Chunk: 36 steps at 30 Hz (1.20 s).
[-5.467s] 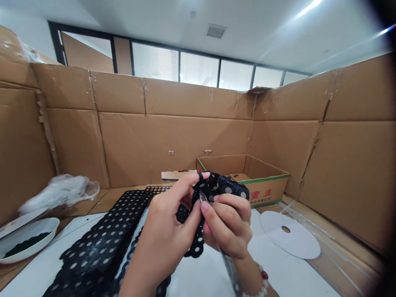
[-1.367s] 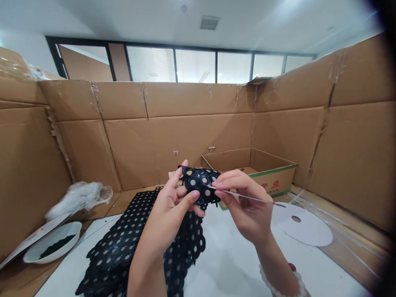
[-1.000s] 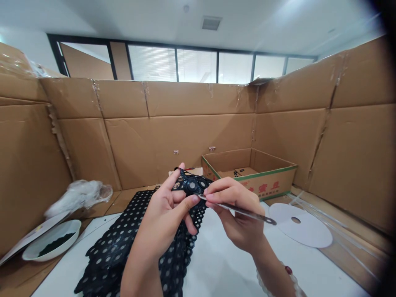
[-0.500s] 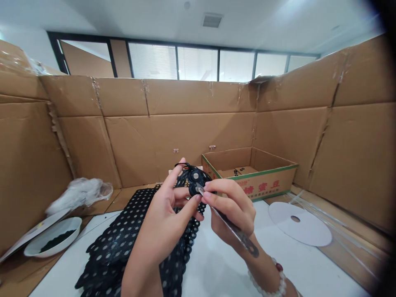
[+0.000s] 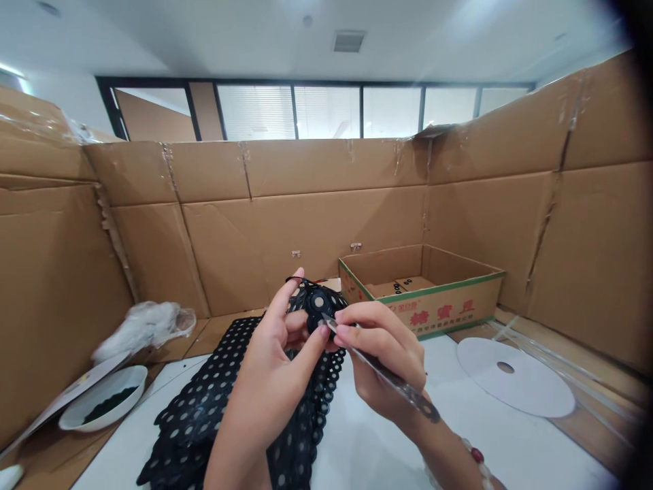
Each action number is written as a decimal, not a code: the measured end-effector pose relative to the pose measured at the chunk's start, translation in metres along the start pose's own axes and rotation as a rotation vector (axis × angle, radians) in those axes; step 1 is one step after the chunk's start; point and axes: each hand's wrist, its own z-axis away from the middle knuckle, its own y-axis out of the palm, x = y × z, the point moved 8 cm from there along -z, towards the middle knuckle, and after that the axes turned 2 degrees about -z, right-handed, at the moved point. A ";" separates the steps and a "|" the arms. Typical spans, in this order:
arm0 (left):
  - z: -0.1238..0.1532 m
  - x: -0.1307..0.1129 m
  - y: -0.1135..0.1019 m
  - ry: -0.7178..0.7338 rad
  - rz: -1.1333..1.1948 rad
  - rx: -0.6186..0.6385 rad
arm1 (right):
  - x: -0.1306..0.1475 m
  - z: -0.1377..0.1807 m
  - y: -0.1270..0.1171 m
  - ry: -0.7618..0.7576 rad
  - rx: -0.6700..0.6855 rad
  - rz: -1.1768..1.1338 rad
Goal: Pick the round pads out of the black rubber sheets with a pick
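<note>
Left hand (image 5: 275, 361): thumb and fingers pinching a black, flexible piece with round grey dots (image 5: 319, 301), raised above the tabletop; index finger extended upward, a thin black band across its tip. Right hand (image 5: 385, 347): thumb and fingers gripping a slim, grey metal tool with a holed end (image 5: 400, 389), slanted, its pointed tip at the piece; contact cannot be told. Right wrist: bracelet of pale beads with one red bead (image 5: 477, 455).

Beneath the left forearm: black sheets with rows of grey dots (image 5: 209, 395), spread on the left part of the white tabletop (image 5: 372, 449). Overlying the tabletop's right edge: flat white disc with a central hole (image 5: 535, 381). At its far right corner: shallow brown cardboard box with green rim and red characters (image 5: 443, 314), black rings inside.

Beyond the left edge: white oval bowl with dark contents (image 5: 125, 412). Beyond the far left corner: crumpled, translucent plastic bag (image 5: 143, 330).
</note>
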 end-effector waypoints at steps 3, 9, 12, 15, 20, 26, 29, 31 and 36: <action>-0.001 0.004 0.002 0.005 -0.033 0.003 | -0.001 0.006 0.003 -0.079 -0.042 0.088; -0.008 0.002 0.011 0.153 -0.306 -0.037 | -0.016 0.028 0.004 -0.191 -0.166 0.191; -0.012 -0.001 0.021 0.219 -0.329 -0.009 | -0.017 0.032 0.001 -0.255 -0.201 0.273; -0.014 -0.003 0.029 0.256 -0.335 0.022 | -0.017 0.029 -0.007 -0.257 -0.234 0.303; -0.016 -0.006 0.036 0.267 -0.433 0.026 | -0.023 0.022 -0.009 -0.238 -0.205 0.331; -0.021 0.012 0.032 0.053 -0.127 0.013 | -0.039 0.013 -0.007 -0.097 -0.112 0.293; -0.025 0.024 0.031 -0.059 0.056 0.047 | -0.045 0.009 -0.004 -0.029 -0.019 0.184; -0.026 0.026 0.030 -0.085 0.043 0.061 | -0.046 0.009 -0.002 -0.004 0.015 0.115; -0.025 0.025 0.029 -0.067 -0.100 0.051 | -0.044 0.012 -0.004 0.012 -0.033 0.172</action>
